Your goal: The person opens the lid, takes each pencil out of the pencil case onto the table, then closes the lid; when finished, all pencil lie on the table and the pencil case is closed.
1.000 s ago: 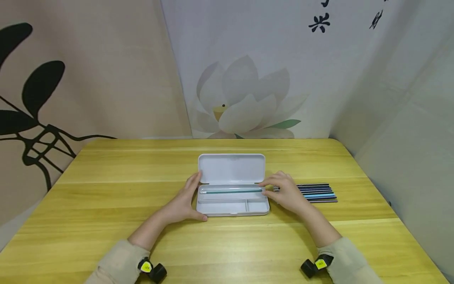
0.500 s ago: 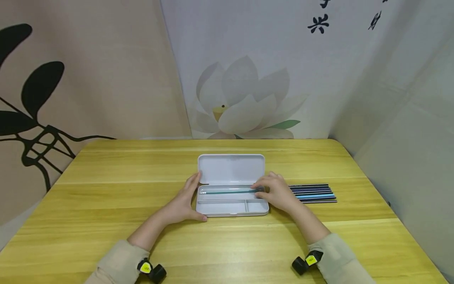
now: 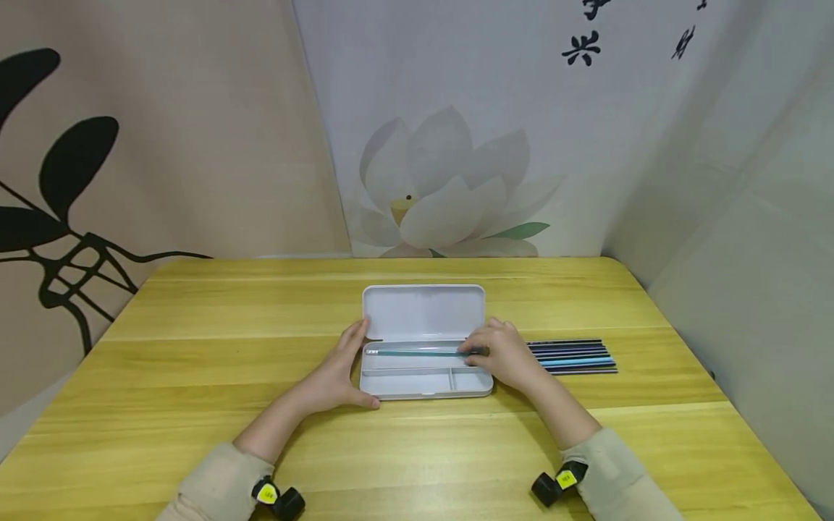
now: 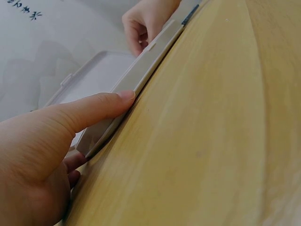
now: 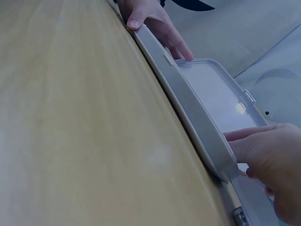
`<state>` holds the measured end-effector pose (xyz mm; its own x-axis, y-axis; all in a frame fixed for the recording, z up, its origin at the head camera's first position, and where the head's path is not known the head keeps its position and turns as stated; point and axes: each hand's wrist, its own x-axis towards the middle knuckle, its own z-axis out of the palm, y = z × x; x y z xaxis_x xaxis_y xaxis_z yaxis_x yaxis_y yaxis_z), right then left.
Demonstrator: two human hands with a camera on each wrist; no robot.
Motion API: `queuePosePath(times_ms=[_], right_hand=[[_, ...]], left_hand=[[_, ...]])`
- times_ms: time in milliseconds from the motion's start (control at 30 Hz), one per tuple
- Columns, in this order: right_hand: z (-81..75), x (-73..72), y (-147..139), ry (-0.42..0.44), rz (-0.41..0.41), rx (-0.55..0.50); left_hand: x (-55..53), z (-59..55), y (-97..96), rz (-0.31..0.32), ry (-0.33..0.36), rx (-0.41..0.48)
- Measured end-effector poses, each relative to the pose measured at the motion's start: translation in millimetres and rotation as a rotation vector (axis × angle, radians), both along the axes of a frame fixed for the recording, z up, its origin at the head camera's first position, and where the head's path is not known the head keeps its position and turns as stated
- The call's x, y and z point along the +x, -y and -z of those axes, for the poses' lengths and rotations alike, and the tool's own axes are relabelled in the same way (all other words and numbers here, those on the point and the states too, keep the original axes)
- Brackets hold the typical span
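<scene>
A white pencil case point(image 3: 405, 381) lies with its lid point(image 3: 423, 311) folded back, in the middle of the table. A teal pencil point(image 3: 413, 353) lies lengthwise in its long rear compartment. My left hand point(image 3: 335, 373) grips the case's left end, thumb at the front edge and fingers round the back corner. In the left wrist view that thumb point(image 4: 106, 106) presses the front wall. My right hand point(image 3: 504, 354) reaches over the case's right end and pinches the teal pencil near its right end, partly hiding it. In the right wrist view those fingertips dip inside the rim.
Several dark pencils and a light blue one point(image 3: 583, 359) lie side by side right of the case, partly behind my right hand. Dividers split the case's front into two smaller compartments. A printed cloth point(image 3: 449, 181) hangs behind the table's far edge.
My right hand has moved left from beyond the case's right end to over its rear compartment. The left hand and the case stay in place.
</scene>
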<state>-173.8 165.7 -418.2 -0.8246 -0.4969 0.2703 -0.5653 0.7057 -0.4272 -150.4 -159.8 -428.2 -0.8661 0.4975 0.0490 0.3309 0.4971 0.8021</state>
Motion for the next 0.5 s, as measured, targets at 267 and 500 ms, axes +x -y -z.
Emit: queuePosePath(times_ms=[267,500], right_hand=[[-0.2,-1.0,1.0,-0.019,-0.01,0.052],[2.7,-1.1,-1.0,-0.077,-0.044,0.039]], left_hand=[[-0.1,-1.3,0.1,0.0,-0.002,-0.005],[0.2,-1.1,-0.1,-0.005,0.002,-0.005]])
